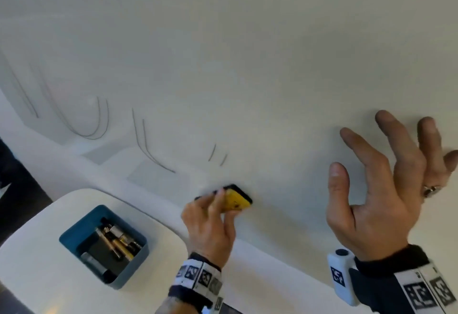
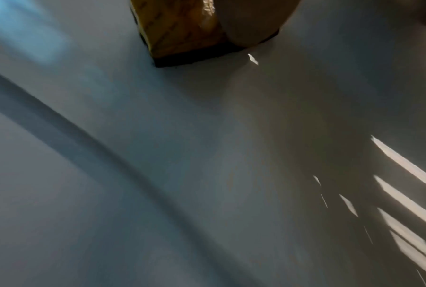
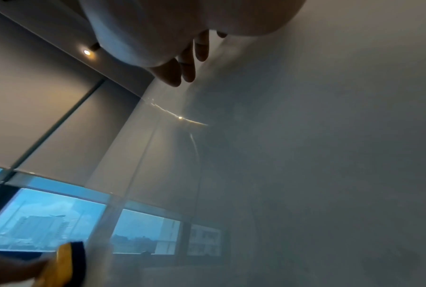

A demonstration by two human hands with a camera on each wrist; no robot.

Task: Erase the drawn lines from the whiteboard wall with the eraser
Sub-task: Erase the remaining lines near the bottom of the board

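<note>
My left hand [image 1: 213, 217] grips a yellow eraser [image 1: 236, 199] with a black felt face and holds it flat against the whiteboard wall [image 1: 247, 65], low in the head view. The left wrist view shows the eraser [image 2: 182, 35] on the wall, a thumb over its right side. Thin dark drawn lines [image 1: 148, 145] curve up the wall left of the eraser, with two short strokes [image 1: 218, 155] just above it. My right hand [image 1: 386, 177] is open with spread fingers near the wall to the right. The right wrist view catches the eraser [image 3: 69, 264] at bottom left.
A white table [image 1: 37, 264] stands below left of the wall, with a blue tray [image 1: 71, 234] of markers on it. More drawn curves [image 1: 94, 125] sit further left on the wall. In the right wrist view, a window [image 3: 47, 219] with a roller blind lies at the left.
</note>
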